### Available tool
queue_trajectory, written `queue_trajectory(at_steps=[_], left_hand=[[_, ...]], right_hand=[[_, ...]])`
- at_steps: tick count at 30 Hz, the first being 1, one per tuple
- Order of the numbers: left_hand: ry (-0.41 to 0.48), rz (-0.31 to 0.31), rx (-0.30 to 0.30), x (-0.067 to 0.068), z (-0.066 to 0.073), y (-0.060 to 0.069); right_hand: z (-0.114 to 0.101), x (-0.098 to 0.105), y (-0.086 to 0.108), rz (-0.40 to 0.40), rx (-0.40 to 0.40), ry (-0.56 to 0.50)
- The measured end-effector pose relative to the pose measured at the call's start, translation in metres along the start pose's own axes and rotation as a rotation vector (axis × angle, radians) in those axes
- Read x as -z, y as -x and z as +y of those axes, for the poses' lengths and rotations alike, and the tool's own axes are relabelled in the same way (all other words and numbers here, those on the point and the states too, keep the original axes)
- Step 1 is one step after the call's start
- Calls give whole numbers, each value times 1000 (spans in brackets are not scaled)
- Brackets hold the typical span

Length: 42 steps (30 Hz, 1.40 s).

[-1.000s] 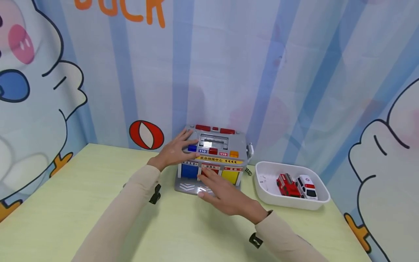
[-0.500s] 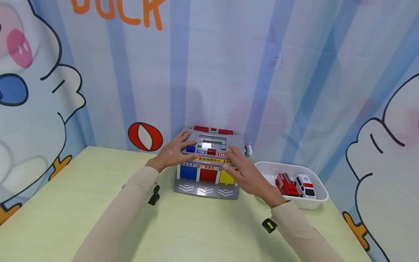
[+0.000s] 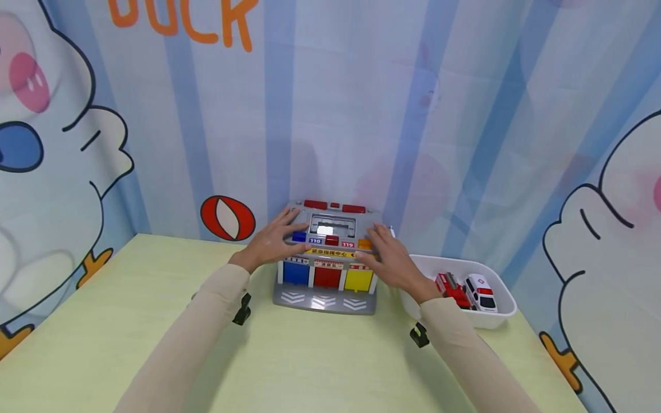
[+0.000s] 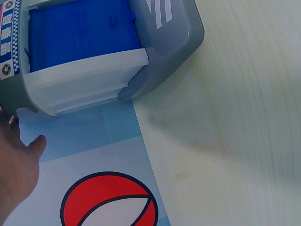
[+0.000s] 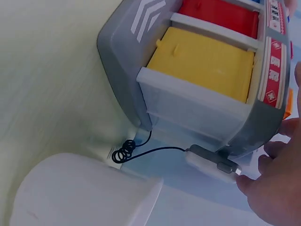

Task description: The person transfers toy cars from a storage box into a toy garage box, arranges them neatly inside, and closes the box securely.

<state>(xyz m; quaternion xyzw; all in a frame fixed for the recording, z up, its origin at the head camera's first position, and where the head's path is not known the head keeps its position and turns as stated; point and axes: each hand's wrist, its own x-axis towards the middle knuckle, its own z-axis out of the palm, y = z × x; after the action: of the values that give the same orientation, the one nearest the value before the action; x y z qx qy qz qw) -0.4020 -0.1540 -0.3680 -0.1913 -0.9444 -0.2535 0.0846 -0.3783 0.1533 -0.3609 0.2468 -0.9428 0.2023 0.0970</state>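
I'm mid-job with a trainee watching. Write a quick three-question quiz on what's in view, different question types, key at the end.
1. Multiple choice: which door is in the middle of the station?
A) blue
B) red
C) yellow

2. True or false: the left hand is at the yellow door's end of the station.

3. Fill in: the white bin holds ___ toy vehicles.

Key:
1. B, the red door.
2. False; it is at the blue door's end.
3. Two: a red truck and a white car.
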Motion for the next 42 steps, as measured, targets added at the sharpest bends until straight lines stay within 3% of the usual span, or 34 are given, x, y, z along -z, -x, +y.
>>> queue_trajectory(at_steps=[11, 17, 26, 35, 42], left_hand=[[6, -2, -6, -3, 1, -3], [-2, 7, -20, -2, 3, -4], [6, 23, 4, -1, 16, -14], [-191, 3, 0, -4, 31, -34], [-208, -9, 17, -7, 35, -39]], right_hand=[[10, -5, -11, -47, -35, 129], [11, -3, -11, -61, -22, 148], [16, -8, -11, -69, -11, 167], [16, -9, -12, -52, 9, 179], [14, -8, -13, -43, 20, 176]])
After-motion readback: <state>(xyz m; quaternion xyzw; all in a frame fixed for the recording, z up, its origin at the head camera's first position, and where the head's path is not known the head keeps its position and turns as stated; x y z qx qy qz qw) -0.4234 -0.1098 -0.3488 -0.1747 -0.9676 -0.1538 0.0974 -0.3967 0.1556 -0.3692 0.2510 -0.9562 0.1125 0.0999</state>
